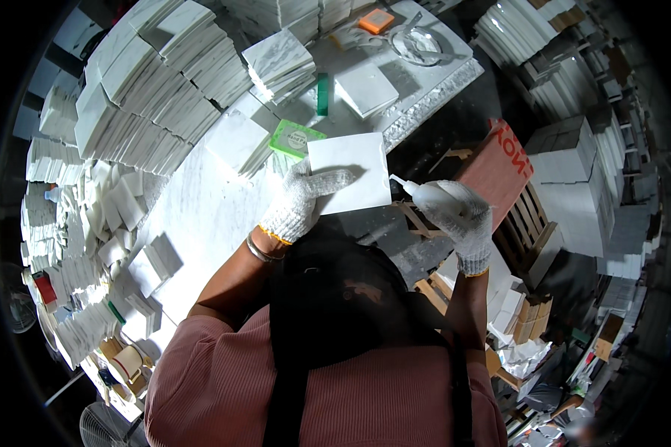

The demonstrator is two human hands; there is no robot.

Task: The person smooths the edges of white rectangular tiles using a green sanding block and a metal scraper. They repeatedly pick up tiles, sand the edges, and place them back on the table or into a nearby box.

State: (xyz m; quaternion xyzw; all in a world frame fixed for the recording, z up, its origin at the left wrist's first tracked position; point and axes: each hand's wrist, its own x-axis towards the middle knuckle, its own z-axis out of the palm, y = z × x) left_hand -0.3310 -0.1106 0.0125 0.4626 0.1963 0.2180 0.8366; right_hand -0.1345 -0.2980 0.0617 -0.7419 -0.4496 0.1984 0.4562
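My left hand point(294, 200), in a white knitted glove, grips a square white tile point(354, 160) by its left edge, thumb across the face. The tile is held up in front of me. In my gloved right hand point(466, 216) is a white squeeze bottle point(429, 195) with a thin nozzle. Its tip points at the tile's right edge; whether they touch I cannot tell. A green-and-white box point(294, 138) lies just behind my left hand, beside a short tile stack point(238, 141).
Tall stacks of marbled tiles point(156, 89) line the table's left and back. An orange block point(376, 21), a green bar point(322, 94) and another tile stack point(366, 89) sit on the white table point(209, 201). At right stand a reddish box point(496, 167) and wooden pallets point(525, 231).
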